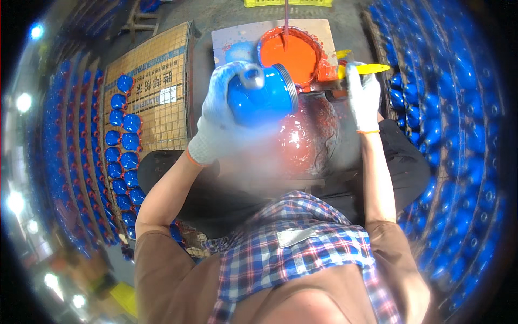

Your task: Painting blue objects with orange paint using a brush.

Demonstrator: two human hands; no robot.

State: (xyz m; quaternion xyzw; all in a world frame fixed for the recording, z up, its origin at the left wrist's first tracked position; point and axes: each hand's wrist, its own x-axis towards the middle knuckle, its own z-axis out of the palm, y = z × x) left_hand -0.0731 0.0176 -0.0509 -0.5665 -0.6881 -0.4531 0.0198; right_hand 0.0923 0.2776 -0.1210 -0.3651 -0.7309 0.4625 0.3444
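Gripping: left fingers [251, 76] a blue piece [261, 98], blurred below; right fingers [354, 82] a yellow-handled brush [342, 72], partly hidden.

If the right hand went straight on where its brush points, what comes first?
The brush in the right hand would probably meet the paint bucket first; depth is unclear, so it might pass above toward the blue container.

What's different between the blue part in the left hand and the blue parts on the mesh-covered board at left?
The held blue part shows a grey, ridged neck; the board's blue parts show red at their ends.
The held part is gripped by the left hand; those parts rest grouped on the mesh-covered board.
Both have glossy blue bodies.
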